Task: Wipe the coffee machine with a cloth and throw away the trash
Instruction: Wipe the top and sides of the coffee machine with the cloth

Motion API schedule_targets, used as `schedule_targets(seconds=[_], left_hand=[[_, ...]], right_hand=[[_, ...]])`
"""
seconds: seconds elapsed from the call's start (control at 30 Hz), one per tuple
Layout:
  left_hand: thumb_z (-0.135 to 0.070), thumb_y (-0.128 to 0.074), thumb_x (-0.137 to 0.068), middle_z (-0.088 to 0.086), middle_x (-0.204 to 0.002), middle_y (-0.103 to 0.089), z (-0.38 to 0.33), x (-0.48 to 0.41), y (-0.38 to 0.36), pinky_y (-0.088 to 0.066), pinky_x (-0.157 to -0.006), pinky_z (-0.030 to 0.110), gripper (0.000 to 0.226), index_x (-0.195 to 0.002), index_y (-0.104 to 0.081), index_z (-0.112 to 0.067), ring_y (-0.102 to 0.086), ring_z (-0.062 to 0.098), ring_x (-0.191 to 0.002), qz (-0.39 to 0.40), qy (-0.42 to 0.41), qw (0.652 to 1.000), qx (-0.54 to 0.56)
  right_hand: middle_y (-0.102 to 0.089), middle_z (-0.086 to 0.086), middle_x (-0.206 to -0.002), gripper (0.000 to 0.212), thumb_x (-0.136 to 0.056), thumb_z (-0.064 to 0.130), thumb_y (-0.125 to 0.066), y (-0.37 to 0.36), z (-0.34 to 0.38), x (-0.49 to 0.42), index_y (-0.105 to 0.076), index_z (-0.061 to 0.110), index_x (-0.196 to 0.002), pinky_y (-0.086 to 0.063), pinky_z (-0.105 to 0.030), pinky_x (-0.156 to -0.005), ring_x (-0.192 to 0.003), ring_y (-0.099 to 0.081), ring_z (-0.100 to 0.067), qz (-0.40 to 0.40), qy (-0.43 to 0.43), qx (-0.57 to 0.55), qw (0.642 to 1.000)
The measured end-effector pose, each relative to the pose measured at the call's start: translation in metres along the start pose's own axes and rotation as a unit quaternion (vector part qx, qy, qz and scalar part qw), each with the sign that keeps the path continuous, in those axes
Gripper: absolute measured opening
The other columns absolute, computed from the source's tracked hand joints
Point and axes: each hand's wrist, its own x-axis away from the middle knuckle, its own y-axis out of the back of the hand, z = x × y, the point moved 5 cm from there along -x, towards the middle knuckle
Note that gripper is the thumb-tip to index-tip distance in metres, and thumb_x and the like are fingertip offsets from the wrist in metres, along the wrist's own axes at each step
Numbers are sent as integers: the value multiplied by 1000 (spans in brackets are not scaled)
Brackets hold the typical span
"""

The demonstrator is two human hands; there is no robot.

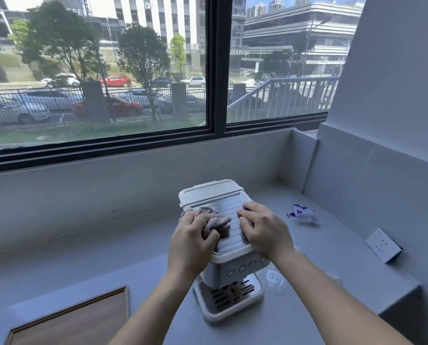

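Left hand [190, 239] gripping cloth [219, 221], right hand [266, 232] flat

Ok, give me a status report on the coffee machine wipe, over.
Left hand grips cloth on coffee machine top. Right hand rests open on the top beside it. Blue-white wrapper on counter, right of machine, untouched. Nothing in the way.
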Motion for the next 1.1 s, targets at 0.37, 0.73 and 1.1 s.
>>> schedule_targets(seconds=[0.37, 0.73, 1.1], left_hand=[[-36, -55, -85, 18, -121, -64, -33, 81, -11, -51, -98, 52, 39, -112, -71, -11, -58, 41, -120, -57, -163, 977, -124], [-38, -59, -83, -2, -112, -60, -89, 55, -44, -36, -94, 35, 37, -118, -58, -28, -52, 23, -106, 16, -18, 993, -113], [-32, -50, -82, -9, -111, -70, -75, 22, -17, -46, -92, 19, 34, -109, -68, -23, -61, 9, -108, -21, 155, 944, 292]], right_hand=[[-57, 13, -139, 30, -101, 36, -44, -4, -9, -3, -70, 31, -117, -42, -31, -103, -133, -46, -7, 9, -18, -40, 999], [-69, 9, -124, 34, -98, 52, -46, 32, -15, 16, -69, 35, -117, -50, -29, -96, -119, -62, -11, 59, -39, -524, 849], [-62, 13, -114, 45, -70, 51, -74, 26, -7, 49, -65, 32, -110, -48, -30, -88, -109, -54, -12, -14, 155, -172, 973]])
